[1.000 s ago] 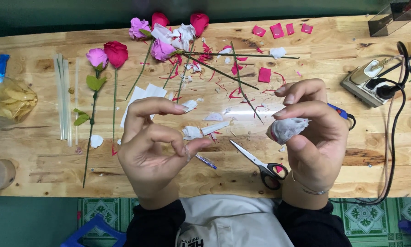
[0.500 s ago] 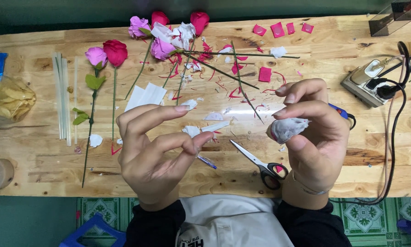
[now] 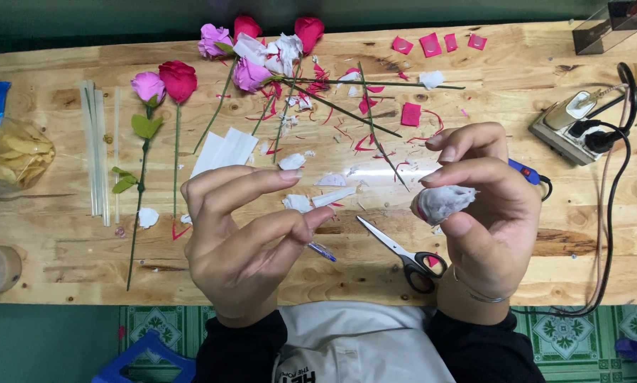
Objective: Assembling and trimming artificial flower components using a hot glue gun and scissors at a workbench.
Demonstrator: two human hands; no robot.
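Your right hand (image 3: 485, 213) is pinching a small white crumpled paper flower bud (image 3: 445, 202) between thumb and fingertips, above the wooden worktop (image 3: 517, 106) near its front edge, right of middle. Your left hand (image 3: 244, 237) is grasping nothing, its thumb and forefinger curling loosely just above the black-handled scissors (image 3: 403, 255) and white paper scraps (image 3: 311, 201). Be keeping the pinch light so the bud is not flattening, and be turning it as you shape it. Compared with a second ago, your left fingers are spreading slightly wider; the bud is staying put.
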